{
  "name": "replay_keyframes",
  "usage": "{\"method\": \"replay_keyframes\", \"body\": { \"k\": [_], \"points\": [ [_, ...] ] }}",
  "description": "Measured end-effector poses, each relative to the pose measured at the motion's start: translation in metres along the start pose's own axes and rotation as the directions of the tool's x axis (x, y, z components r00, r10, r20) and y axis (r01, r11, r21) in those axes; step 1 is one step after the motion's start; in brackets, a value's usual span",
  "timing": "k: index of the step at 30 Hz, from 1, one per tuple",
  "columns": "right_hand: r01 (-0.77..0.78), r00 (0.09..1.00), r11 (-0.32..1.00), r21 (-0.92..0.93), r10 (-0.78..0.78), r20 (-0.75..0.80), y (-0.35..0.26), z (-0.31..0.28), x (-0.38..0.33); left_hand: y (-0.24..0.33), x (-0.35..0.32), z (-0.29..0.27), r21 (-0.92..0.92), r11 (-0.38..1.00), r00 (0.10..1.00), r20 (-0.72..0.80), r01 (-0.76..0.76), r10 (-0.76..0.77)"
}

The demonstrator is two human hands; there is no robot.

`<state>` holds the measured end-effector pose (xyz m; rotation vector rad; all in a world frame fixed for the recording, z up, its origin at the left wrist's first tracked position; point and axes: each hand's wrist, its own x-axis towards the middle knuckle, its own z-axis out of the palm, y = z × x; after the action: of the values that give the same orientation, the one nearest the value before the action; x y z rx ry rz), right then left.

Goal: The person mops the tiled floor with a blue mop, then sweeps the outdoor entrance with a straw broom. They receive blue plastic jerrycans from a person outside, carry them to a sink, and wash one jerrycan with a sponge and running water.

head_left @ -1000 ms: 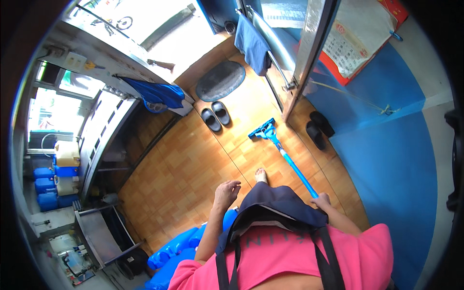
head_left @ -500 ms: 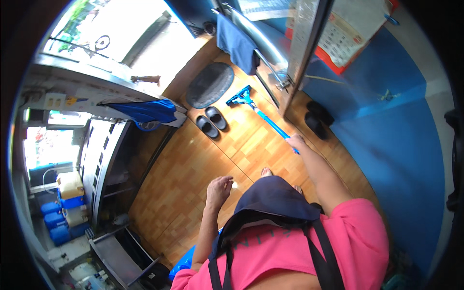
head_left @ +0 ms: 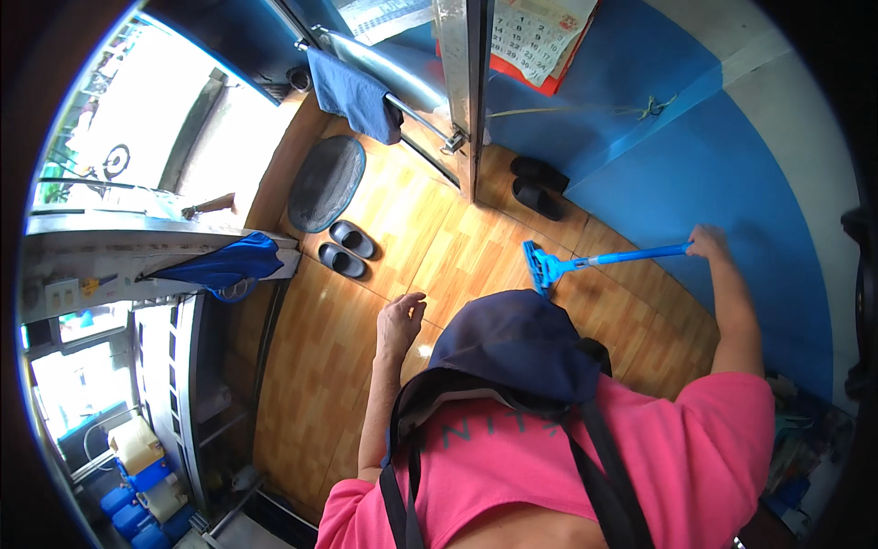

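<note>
One bare right hand (head_left: 708, 242) closes its fingers around the right end of a long-handled blue mop (head_left: 631, 256), probably for reach; the left hand (head_left: 400, 322), half-curled, looks empty.

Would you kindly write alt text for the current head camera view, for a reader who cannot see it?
A person's right hand grips a blue mop by its handle over a wood-patterned floor, while the left hand is apparently empty. A pair of black slide sandals lies beside a dark oval doormat.

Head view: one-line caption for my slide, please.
Right hand gripping a blue floor mop, left hand loosely curled above wood-patterned flooring.
</note>
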<state>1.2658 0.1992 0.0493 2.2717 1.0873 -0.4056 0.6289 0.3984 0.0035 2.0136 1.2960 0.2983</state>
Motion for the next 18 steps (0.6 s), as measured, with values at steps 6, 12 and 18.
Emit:
{"method": "replay_keyframes", "body": {
  "k": [6, 12, 18],
  "points": [
    [0.061, 0.997, 0.956, -0.288, -0.074, -0.036, 0.019, -0.038, 0.065, 0.013, 0.02, -0.005, 0.037, 0.999, 0.999, 0.04, -0.027, 0.026],
    [-0.035, 0.972, 0.857, -0.513, -0.091, -0.218, 0.036, -0.022, 0.122, 0.014, 0.031, -0.021, 0.048, 0.998, 0.999, -0.039, 0.04, -0.038],
    [0.158, 0.987, 0.631, -0.76, -0.073, 0.145, -0.051, -0.02, 0.137, 0.001, 0.048, -0.027, 0.065, 0.997, 0.976, -0.219, 0.028, -0.014]
  ]
}}
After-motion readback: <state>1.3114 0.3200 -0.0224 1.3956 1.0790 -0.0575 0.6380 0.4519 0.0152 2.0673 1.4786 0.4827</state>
